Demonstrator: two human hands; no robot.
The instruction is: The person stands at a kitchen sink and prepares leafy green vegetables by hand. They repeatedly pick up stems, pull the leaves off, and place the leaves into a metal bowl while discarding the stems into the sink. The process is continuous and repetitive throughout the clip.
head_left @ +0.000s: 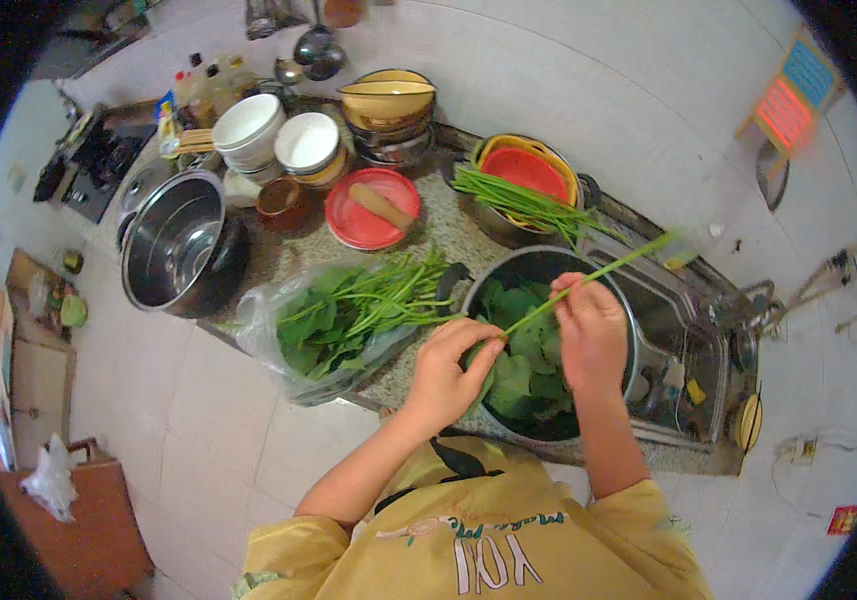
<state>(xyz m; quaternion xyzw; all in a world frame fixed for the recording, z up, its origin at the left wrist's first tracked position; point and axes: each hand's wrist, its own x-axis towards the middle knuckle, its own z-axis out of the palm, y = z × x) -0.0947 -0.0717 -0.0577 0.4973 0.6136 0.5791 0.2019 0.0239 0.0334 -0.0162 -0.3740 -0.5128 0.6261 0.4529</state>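
Over a large dark pot [629, 390] of green leaves [521, 372], a long green leaf stem [614, 266] runs slanting up to the right. My left hand [452, 365] pinches its lower end between thumb and fingertips. Farther up, my right hand [590, 325] is closed on the same stem with its fingers. A clear plastic bag [267, 335] to the left of the pot holds leafy greens [349, 310], their stalks pointing right. Behind the pot, bare green stems [524, 203] lie across a pot holding a red basin [526, 172].
The metal sink [664, 300] adjoins the leaf pot on the right. An open steel pot [181, 245] stands at the counter's left edge. Farther back are a red plate [373, 232], white bowls [308, 142], yellow bowls [387, 100] and several bottles [211, 92].
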